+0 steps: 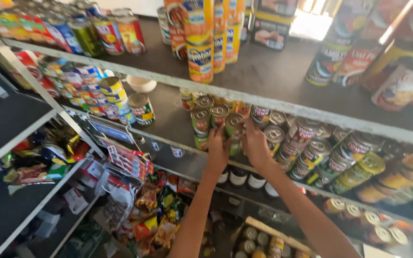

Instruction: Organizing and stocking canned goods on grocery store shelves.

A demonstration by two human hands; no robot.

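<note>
Both arms are up at the middle shelf [168, 125], reaching into a cluster of small tins. The left hand [217, 152] is on the near edge of that cluster, fingers curled loosely round the front of a small green-labelled can [233, 128]; whether it grips fully, I cannot tell, because the back of the hand hides the fingertips. The right hand [255, 145] is just beside it, on the other side of the same can, fingers bent and pressed to its side. So the two hands sit close together, flanking that can rather than spread apart. The can stands upright, long axis vertical, its silver pull-tab lid facing up and tipped slightly toward the camera. Just left of it stand two more upright tins [210, 119], touching each other. Right of it, a run of cans [311, 148] lies tilted, lids toward the shelf's front.
</note>
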